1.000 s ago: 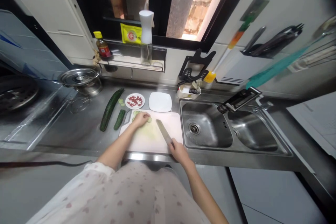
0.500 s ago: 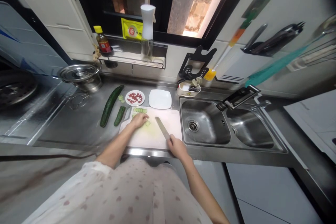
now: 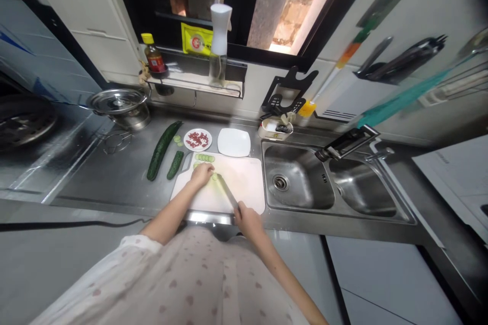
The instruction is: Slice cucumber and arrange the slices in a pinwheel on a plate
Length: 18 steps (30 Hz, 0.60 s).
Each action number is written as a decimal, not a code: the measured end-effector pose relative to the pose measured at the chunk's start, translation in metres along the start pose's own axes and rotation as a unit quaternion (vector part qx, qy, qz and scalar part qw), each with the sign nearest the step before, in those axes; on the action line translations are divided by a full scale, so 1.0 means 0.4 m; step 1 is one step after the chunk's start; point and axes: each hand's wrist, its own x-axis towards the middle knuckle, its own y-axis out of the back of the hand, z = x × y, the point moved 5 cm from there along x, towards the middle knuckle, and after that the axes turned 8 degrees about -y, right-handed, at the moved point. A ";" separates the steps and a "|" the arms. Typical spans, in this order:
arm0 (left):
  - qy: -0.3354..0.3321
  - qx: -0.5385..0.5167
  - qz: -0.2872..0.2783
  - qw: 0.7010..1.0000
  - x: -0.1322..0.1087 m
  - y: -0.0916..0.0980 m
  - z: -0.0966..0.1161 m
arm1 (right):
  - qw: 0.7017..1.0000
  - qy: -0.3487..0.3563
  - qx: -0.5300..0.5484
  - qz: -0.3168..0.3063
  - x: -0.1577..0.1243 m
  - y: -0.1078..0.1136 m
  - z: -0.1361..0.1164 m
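Observation:
My right hand is wrapped round the handle of a kitchen knife, whose blade points up and left over the white cutting board. The blade's tip is right beside a pale green cucumber slice. On the left part of the board rests my left hand, its fingers curled and pressed together; what they hold, if anything, is hidden. Just beyond it lies a row of overlapping cucumber slices, with more partly covered by the hand. A cut cucumber piece and a long cucumber lie left of the board.
Behind the board stand a round plate of chopped red pieces and a square white plate. A double sink with a black faucet adjoins on the right. A lidded steel pot stands at the back left.
My right hand has moved the knife left, bringing the blade from bare board to the cucumber slice near my left fingertips. My left hand stays in about the same place.

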 end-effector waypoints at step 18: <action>0.026 0.004 0.001 1.000 -0.002 0.006 0.007 | 1.000 -0.002 -0.006 -0.014 0.007 -0.015 -0.017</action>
